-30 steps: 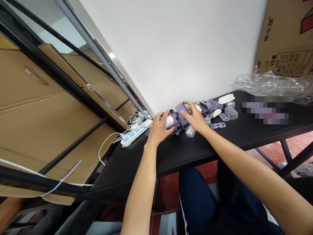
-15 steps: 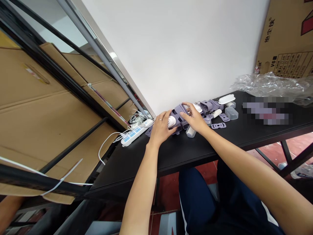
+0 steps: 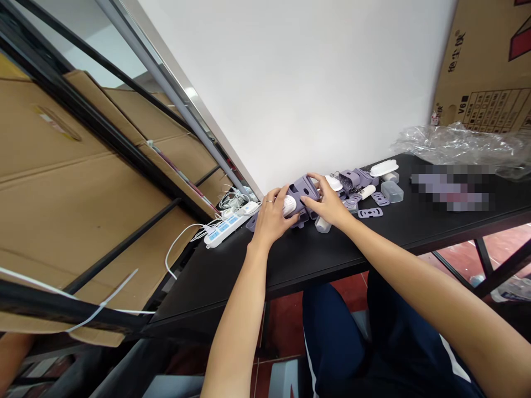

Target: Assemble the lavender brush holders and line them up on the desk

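Observation:
Among a cluster of purple plastic parts, my right hand (image 3: 332,207) pinches a hollow purple plastic housing (image 3: 302,188), thumb on the near side and fingers over the top. Curled beside it, my left hand (image 3: 270,221) closes around a white ribbed round piece (image 3: 289,206), which sits against the housing. Whether the two pieces are joined cannot be seen. A clear-ended white cylinder (image 3: 322,224) lies just below my right hand. Partly covered by my left hand is another purple part (image 3: 251,222).
A white power strip (image 3: 226,229) with cables lies left of my hands. To the right are flat purple plates (image 3: 370,213), a clear plastic cup (image 3: 392,192) and a white oval cover (image 3: 384,167). Clear plastic wrap (image 3: 460,142) lies before a cardboard box (image 3: 485,66).
My right thumb has slid slightly left along the purple housing, and the housing has tilted a little. My left hand has barely moved.

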Demonstrator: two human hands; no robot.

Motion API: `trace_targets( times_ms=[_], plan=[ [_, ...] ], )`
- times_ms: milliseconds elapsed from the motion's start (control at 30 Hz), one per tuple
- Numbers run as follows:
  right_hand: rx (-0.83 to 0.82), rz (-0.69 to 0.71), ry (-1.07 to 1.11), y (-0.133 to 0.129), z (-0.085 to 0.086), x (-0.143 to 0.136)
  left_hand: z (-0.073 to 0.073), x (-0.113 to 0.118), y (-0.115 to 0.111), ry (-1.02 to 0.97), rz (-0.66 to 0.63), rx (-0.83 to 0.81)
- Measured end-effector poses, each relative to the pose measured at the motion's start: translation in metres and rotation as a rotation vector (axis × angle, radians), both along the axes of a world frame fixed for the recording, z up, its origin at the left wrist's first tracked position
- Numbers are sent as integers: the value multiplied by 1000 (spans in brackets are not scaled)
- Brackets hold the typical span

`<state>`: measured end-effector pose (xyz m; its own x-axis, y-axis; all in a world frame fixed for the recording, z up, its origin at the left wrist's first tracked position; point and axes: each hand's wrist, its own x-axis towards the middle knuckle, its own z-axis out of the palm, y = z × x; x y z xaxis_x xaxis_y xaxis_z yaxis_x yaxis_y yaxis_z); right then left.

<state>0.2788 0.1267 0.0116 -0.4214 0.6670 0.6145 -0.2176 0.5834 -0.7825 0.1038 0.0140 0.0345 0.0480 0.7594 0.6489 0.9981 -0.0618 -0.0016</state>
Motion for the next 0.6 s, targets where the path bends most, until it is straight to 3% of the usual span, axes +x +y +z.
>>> trace_targets(
  times_ms=[600],
  plan=[
    [48,-34,26,-3,1,1,3,7,0,27,29,30]
  ],
)
